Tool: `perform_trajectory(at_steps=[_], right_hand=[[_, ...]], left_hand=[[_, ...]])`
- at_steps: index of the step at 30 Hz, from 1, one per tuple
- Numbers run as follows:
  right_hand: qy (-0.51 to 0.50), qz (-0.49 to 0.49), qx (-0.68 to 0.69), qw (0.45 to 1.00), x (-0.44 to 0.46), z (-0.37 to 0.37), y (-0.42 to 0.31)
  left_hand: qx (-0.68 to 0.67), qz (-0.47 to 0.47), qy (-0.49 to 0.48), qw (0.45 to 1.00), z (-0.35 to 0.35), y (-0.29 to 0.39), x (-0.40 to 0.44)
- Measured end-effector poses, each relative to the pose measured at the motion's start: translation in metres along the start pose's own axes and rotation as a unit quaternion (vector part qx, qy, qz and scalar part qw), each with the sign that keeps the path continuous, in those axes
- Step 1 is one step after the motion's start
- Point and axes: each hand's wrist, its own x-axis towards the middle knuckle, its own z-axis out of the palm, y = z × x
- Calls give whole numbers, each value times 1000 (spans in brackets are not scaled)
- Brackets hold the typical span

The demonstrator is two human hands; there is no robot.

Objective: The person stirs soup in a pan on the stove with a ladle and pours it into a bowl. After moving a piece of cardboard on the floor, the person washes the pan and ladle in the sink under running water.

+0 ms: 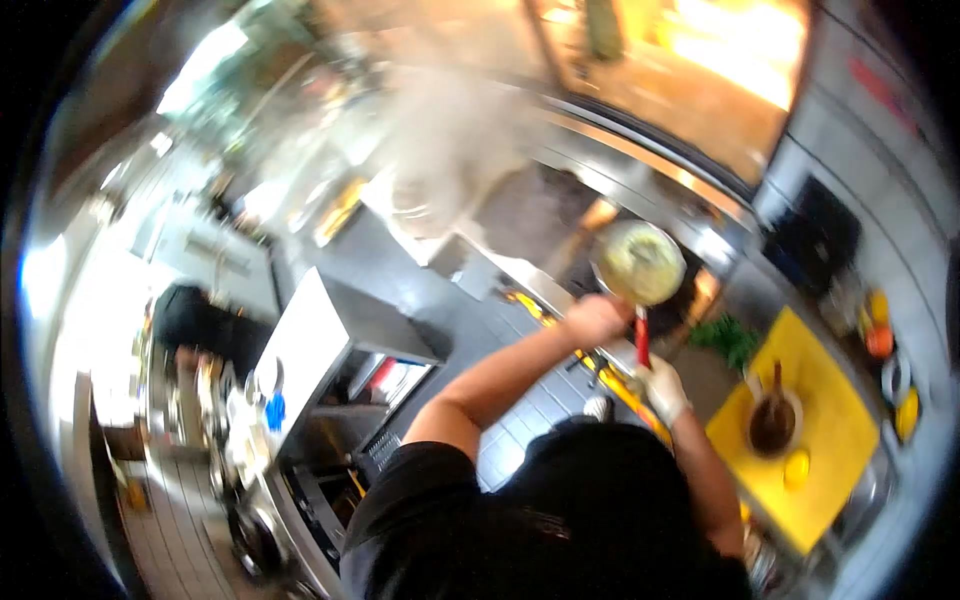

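A frying pan (640, 262) with pale yellow-green food in it is over the dark stove top. My right hand (662, 388), in a whitish glove, is closed around its red handle (642, 335). My left hand (597, 320) is bare and sits at the pan's near left edge, beside the handle. Its fingers look curled in, and whatever they may hold is hidden by the hand and by blur. A bunch of green leaves (728, 340) lies to the right of the pan.
On the right, a yellow cutting board (830, 430) carries a bowl of brown sauce (774, 422) and a lemon piece (797, 468). Steam (450, 150) rises left of the pan. A white-topped counter (310, 340) stands to the left. Farther left is another person (205, 325) in dark clothes.
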Motion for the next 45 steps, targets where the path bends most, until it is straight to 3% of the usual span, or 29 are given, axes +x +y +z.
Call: perform_trajectory(at_steps=[1,2,3,4,6,9,12,14,16,20,23,27,28,30,32,33,34,36,37,38,39,42,43,45], right_hand=[[-4,19,27,999,0,0,-4],[-6,45,81,996,3,-2,-3],[-11,60,47,997,5,-1,-14],[-10,79,14,997,1,-2,-23],[-15,68,8,998,4,-5,-14],[-17,67,12,998,7,-7,-4],[-19,63,-40,997,11,-8,-3],[-17,74,-8,997,9,-6,-17],[-8,86,-1,996,7,-5,-12],[-28,71,17,997,-1,-10,-15],[-37,75,39,996,-9,-23,-16],[4,67,55,996,-47,-33,-30],[4,54,50,997,-65,-38,-46],[54,17,32,998,-105,-45,-78],[120,-28,25,992,-138,-66,-88],[199,-61,-12,978,-155,-71,-96],[260,-68,-17,963,-166,-88,-85],[378,-90,-22,921,-199,-99,-104],[454,-143,-116,872,-206,-116,-88],[503,-110,-216,829,-221,-134,-75],[518,-48,-114,847,-237,-163,-61],[594,-143,-33,791,-271,-250,55],[580,-169,62,795,-285,-290,112],[621,-125,96,768,-305,-298,135]], left_hand=[[-3,-58,-41,997,-17,23,6],[44,-53,-52,996,-12,38,7],[11,-68,-91,993,-37,60,15],[-53,-7,-41,998,-51,70,18],[-46,-40,-71,996,-64,77,31],[-71,-79,2,994,-44,42,28],[-9,-93,-87,992,-35,59,27],[-53,-14,-58,997,-45,74,34],[-41,-5,-27,999,-58,72,40],[-42,-123,-31,991,-22,37,29],[-37,-31,-84,995,-37,66,36],[-63,-82,-15,995,-52,52,40],[-62,-110,-69,990,-32,35,34],[-24,-145,-48,988,-13,39,28],[-25,-85,-94,992,-45,66,32],[-33,-38,-82,995,-58,73,35],[-50,-51,-65,995,-61,71,33],[-84,-74,-31,993,-67,62,34],[-103,-87,4,991,-58,51,29],[-78,-115,-3,990,-50,43,24],[-55,-128,-23,990,-34,43,21],[-30,-104,-51,993,-50,64,30],[-44,-70,-56,995,-62,78,35],[-51,-67,-54,995,-58,64,34]])
